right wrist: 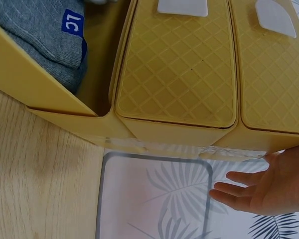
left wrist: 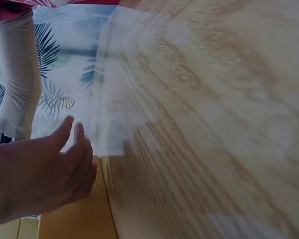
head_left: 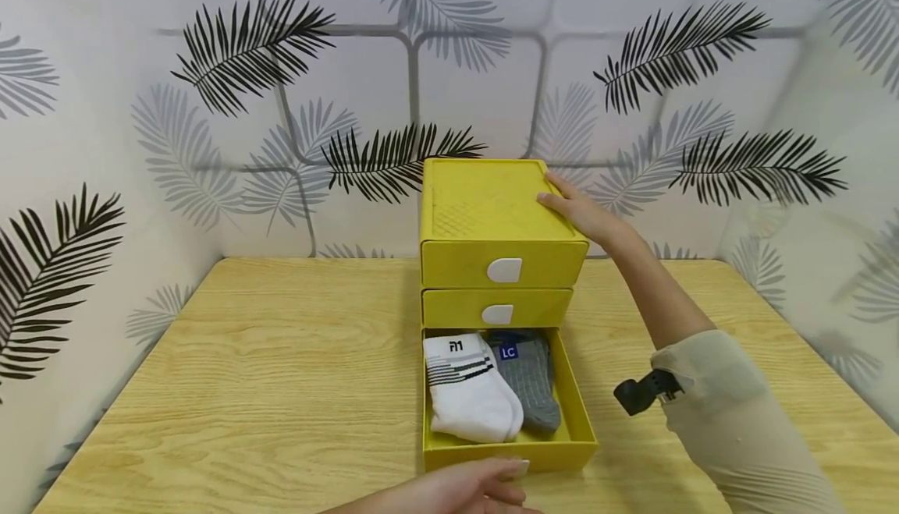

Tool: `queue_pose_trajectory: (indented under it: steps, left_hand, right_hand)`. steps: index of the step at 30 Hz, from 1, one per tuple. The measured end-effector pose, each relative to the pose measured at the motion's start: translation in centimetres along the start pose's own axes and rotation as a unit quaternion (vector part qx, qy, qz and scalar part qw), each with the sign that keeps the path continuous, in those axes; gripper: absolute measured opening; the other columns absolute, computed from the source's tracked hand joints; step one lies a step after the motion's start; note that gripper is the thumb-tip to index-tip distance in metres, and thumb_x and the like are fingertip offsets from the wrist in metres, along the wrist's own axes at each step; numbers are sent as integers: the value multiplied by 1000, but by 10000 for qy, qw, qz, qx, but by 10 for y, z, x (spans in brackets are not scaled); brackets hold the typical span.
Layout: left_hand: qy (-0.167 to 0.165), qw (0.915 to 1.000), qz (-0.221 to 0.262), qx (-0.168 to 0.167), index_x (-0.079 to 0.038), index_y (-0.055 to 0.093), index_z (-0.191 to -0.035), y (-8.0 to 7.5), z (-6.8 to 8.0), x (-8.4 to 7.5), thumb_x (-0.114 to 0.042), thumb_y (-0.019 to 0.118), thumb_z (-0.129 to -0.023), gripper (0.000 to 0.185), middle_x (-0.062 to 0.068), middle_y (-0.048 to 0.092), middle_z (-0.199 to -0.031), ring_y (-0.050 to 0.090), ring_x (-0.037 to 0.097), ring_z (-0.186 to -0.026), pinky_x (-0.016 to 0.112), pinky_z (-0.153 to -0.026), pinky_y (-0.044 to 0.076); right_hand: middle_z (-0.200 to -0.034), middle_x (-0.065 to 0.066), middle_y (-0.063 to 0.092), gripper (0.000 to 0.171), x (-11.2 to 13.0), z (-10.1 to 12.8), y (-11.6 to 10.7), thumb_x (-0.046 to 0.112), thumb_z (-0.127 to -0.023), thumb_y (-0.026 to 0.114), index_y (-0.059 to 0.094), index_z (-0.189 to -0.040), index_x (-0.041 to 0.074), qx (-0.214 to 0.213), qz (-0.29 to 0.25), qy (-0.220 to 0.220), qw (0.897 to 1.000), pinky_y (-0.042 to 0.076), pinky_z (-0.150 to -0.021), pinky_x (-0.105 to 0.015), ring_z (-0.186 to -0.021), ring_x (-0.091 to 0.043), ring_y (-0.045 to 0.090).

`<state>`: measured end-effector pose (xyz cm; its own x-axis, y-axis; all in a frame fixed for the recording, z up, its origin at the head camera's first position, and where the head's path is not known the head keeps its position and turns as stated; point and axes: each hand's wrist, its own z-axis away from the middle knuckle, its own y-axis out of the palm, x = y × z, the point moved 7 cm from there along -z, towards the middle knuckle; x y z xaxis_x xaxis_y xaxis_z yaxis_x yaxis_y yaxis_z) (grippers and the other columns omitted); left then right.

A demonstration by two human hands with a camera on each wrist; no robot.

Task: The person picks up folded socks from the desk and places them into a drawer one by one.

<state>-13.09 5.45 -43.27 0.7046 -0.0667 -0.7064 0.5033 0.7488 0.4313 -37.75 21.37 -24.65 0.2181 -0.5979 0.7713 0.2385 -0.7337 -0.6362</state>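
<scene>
Right hand (head_left: pixel 579 210) rests flat, fingers straight, on the yellow drawer unit (head_left: pixel 492 210). Left hand (head_left: pixel 463 490), fingers relaxed, sits before the open bottom drawer (head_left: pixel 509 451) holding white sock (head_left: pixel 467 389) and grey sock (head_left: pixel 530 377).

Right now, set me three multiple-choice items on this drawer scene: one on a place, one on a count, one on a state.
1. Where does the right hand rest?
A. on top of the yellow drawer unit
B. inside the bottom drawer
C. flat on the table

2. How many drawers does the unit have?
A. two
B. three
C. four

3. What state is the bottom drawer in?
A. pushed shut
B. lifted out and set aside
C. pulled open, with socks inside

Answers:
1. A, the fingers lie on the right edge of the unit's top.
2. B, two closed fronts with white tabs sit above one open drawer.
3. C, it stands out toward the viewer and holds a white sock beside a grey sock, while the left hand sits just before its front wall.
</scene>
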Motion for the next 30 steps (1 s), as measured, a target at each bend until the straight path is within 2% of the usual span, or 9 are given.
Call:
queue_pose_trajectory:
  steps: [2, 4, 11, 13, 16, 20, 25, 28, 30]
  left_hand:
    - [197, 9989, 432, -30, 15, 37, -126, 2, -7, -2, -31, 42, -99, 53, 29, 45, -122, 48, 35, -116, 37, -99, 34]
    - [323, 9961, 813, -82, 16, 33, -129, 3, -12, -3, -26, 41, -100, 51, 35, 38, -126, 42, 39, -120, 40, -99, 33]
    - [254, 9854, 1669, -227, 19, 32, -129, 0, -14, -1, -22, 46, -98, 53, 35, 44, -124, 47, 36, -116, 36, -96, 38]
    - [249, 9803, 1943, -255, 18, 32, -128, 0, -14, -2, -22, 48, -97, 53, 36, 42, -124, 45, 38, -118, 36, -95, 38]
    - [225, 9667, 2530, -317, 18, 32, -127, -1, -15, -3, -19, 50, -96, 52, 37, 37, -127, 38, 41, -122, 36, -95, 39]
    - [265, 9567, 2884, -275, 23, 27, -125, -2, -17, -6, -15, 50, -96, 53, 38, 30, -131, 31, 42, -126, 37, -97, 37]
    - [237, 9589, 2825, -99, 25, 27, -124, -1, -19, -7, -16, 51, -96, 56, 39, 28, -132, 31, 43, -125, 38, -98, 36]
    - [167, 9716, 2361, 1, 23, 24, -126, 0, -17, -8, -18, 52, -95, 58, 41, 30, -129, 34, 45, -123, 40, -97, 36]
    - [30, 9836, 1803, 94, 23, 21, -128, 1, -12, -9, -19, 51, -96, 61, 41, 33, -128, 35, 44, -123, 41, -99, 34]
  right_hand:
    - [-151, -19, -4, 65, 1, 1, -1, 31, -99, 35, -2, -148, 9, -5, -8, 1, 10000, 5, -107, -48, -135, -35, 1]
    - [-151, -19, -4, 65, 2, 2, -1, 31, -99, 35, -2, -148, 9, -8, 2, 0, 10000, 5, -107, -48, -135, -34, 1]
    - [-151, -19, -4, 65, 5, 2, 0, 30, -99, 36, -1, -148, 8, -27, -36, -38, 10000, 5, -107, -48, -135, -35, 2]
    - [-151, -19, -4, 65, 4, 2, 0, 31, -99, 36, -1, -148, 8, -38, -8, -35, 10000, 5, -107, -48, -135, -34, 1]
    - [-151, -19, -4, 66, 3, 1, 0, 31, -99, 36, -2, -148, 8, -41, 10, -38, 10000, 4, -107, -48, -135, -34, 0]
    - [-150, -19, -4, 65, 0, 0, -1, 31, -99, 35, -2, -148, 8, -32, 19, -50, 10000, 4, -107, -48, -135, -34, 1]
    - [-150, -20, -4, 65, -1, 0, -1, 32, -100, 34, -3, -148, 8, -5, 43, -59, 10000, 6, -107, -49, -135, -36, 4]
    - [-151, -19, -4, 65, -1, 1, -1, 32, -100, 34, -3, -148, 8, -6, 72, -56, 10000, 5, -106, -49, -135, -36, 3]
    - [-151, -19, -4, 65, 0, 1, -1, 32, -100, 35, -2, -148, 9, -15, 77, -53, 10000, 5, -106, -50, -135, -35, 2]
